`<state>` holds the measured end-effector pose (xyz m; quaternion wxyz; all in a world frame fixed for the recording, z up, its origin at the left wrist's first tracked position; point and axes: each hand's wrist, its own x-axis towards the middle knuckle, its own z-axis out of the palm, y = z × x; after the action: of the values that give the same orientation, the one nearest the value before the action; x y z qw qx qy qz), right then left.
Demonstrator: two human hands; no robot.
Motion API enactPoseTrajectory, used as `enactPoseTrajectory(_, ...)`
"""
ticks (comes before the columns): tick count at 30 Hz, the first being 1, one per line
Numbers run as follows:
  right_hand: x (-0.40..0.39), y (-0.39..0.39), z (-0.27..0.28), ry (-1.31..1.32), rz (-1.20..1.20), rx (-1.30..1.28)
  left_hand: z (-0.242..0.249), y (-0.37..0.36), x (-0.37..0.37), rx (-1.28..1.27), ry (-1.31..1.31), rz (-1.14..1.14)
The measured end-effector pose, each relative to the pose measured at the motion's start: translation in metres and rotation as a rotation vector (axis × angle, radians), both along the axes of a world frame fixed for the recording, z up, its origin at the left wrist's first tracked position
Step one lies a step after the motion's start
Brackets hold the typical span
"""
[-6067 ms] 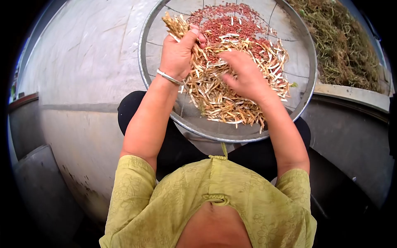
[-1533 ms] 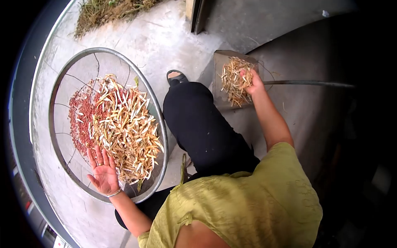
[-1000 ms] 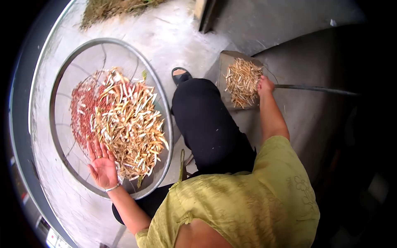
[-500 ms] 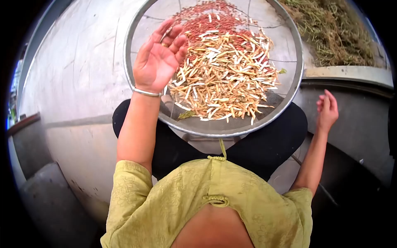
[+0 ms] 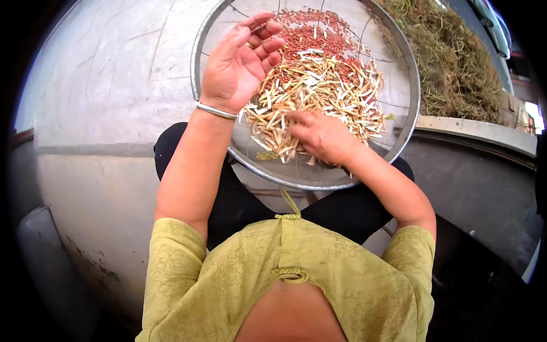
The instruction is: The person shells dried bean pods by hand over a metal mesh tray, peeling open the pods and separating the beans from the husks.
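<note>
A round metal-rimmed mesh sieve (image 5: pixel 414 85) rests at my knees. Dry, pale split bean pods (image 5: pixel 342 85) are heaped in it, with red beans (image 5: pixel 313 37) spread toward its far side. My right hand (image 5: pixel 327 137) is down in the near part of the heap, its fingers curled around some pods; the pods near the fingertips are blurred. Over the left side of the sieve, my left hand (image 5: pixel 242 65) is raised with the palm turned up. Its fingers are loosely bent and apart, holding nothing. A silver bangle (image 5: pixel 216 110) circles that wrist.
Dried plant stalks (image 5: pixel 450 74) lie piled at the right, behind a low pale ledge (image 5: pixel 478 127). Concrete floor (image 5: pixel 102 91) stretches to the left. My dark-clothed legs (image 5: pixel 239 208) are bent under the sieve's near edge. A grey slab-like object (image 5: pixel 43 239) stands at the lower left.
My right hand has moved left from outside the sieve into the pods. My left hand stays raised over the sieve's left side. The view has shifted slightly.
</note>
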<state>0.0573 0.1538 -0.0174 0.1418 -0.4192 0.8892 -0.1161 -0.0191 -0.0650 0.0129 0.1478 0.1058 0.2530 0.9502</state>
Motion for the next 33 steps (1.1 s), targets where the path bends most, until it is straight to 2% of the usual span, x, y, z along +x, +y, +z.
enactPoseTrajectory(2,-0.015,0.009,-0.005,0.037,-0.175,-0.178,0.002,0.001,0.004,-0.033,-0.01,0.019)
enactPoseTrajectory(5,-0.04,0.028,-0.009,-0.077,-0.514,-0.392,-0.001,0.006,0.007,-0.3,-0.024,0.017)
enactPoseTrajectory(6,-0.044,0.029,0.004,-0.205,-0.721,-0.409,-0.003,0.009,0.006,-0.3,-0.024,0.015)
enactPoseTrajectory(8,-0.055,0.047,-0.005,-0.351,-0.826,-0.651,-0.003,0.016,0.005,-0.548,-0.054,-0.005)
enactPoseTrajectory(9,-0.051,0.044,0.009,-0.657,-0.996,-0.915,0.0,0.022,0.009,-0.636,-0.037,0.004)
enactPoseTrajectory(10,-0.048,0.047,0.01,-0.648,-0.993,-0.925,-0.002,0.026,0.011,-0.73,0.01,-0.007)
enactPoseTrajectory(12,-0.044,0.051,0.009,-0.907,-1.073,-1.184,-0.01,0.035,0.015,-0.879,0.155,-0.011)
enactPoseTrajectory(14,-0.042,0.049,0.011,-0.971,-1.055,-1.216,-0.026,0.043,0.019,-0.963,0.247,-0.013)
enactPoseTrajectory(21,-0.043,0.037,0.019,-0.883,-0.895,-1.112,-0.03,0.067,0.028,-1.171,0.326,0.037)
enactPoseTrajectory(22,-0.044,0.035,0.023,-0.839,-0.88,-1.038,-0.027,0.068,0.029,-1.232,0.292,-0.019)
enactPoseTrajectory(23,-0.044,0.034,0.026,-0.793,-0.864,-0.966,-0.03,0.07,0.029,-1.185,0.271,-0.015)
enactPoseTrajectory(25,-0.042,0.034,0.03,-0.858,-0.908,-1.045,-0.035,0.072,0.027,-1.142,0.254,-0.014)
enactPoseTrajectory(27,-0.043,0.037,0.028,-0.929,-0.915,-1.127,-0.035,0.071,0.026,-0.975,0.005,-0.068)
enactPoseTrajectory(33,-0.042,0.039,0.026,-0.908,-0.867,-1.126,-0.041,0.07,0.026,-0.891,0.026,-0.101)
